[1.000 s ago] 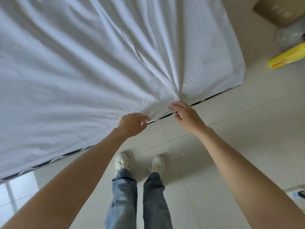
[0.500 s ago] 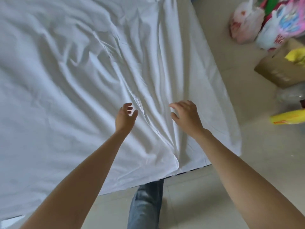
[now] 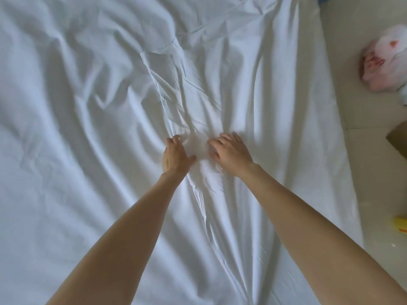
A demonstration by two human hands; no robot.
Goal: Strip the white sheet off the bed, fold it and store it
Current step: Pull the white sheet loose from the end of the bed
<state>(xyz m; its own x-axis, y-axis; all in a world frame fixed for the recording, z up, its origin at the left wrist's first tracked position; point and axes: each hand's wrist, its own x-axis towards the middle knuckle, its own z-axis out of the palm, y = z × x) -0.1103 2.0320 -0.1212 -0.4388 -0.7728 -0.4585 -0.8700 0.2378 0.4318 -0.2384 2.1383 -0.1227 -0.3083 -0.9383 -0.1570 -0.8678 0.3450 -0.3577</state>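
The white sheet covers the whole bed and lies in long wrinkles that run toward the middle. Both my arms reach far out over it. My left hand rests on the sheet with its thumb spread to the right and its fingertips slightly bent into the cloth. My right hand lies a hand's width to the right, fingers spread on the sheet. A small blurred hump of cloth sits between the two hands. Neither hand plainly holds a fold.
The bed's right edge drops to a pale tiled floor. On that floor lie a white and pink plastic bag, a cardboard box corner and a yellow object.
My hands let go of the sheet's near edge, lifted open over the bed, and have now come down on the sheet farther in. The view moved forward over the bed.
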